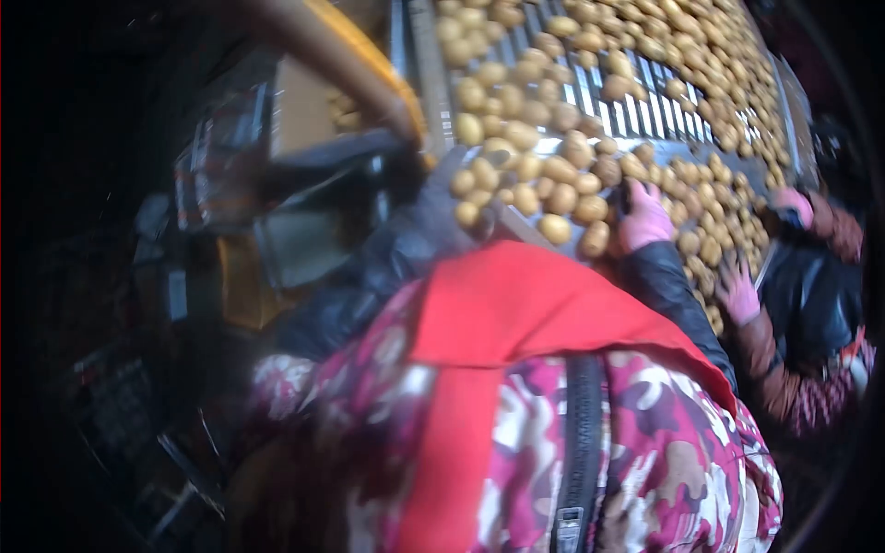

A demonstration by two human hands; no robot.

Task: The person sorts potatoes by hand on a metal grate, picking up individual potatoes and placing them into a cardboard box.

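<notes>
My right hand (643, 217), in a pink glove with dark fingertips, rests on the potatoes (560, 198) at the near end of the sorting table. Its fingers look slightly apart, and no potato shows clearly in its grasp. Further left, my left hand (446, 181) is in a dark grey glove at the table's left side, beside several potatoes. Motion smears its fingers, so their shape and anything in them cannot be made out. Around both hands lie loose round yellow-brown potatoes.
Metal rollers (636, 115) carry more potatoes beyond my hands. A metal side rail (430, 83) bounds the left, with a blurred yellow-edged bar (378, 69) near it. At right, a co-worker's pink-gloved hands (737, 293) reach among the potatoes. A cardboard box (309, 115) stands left.
</notes>
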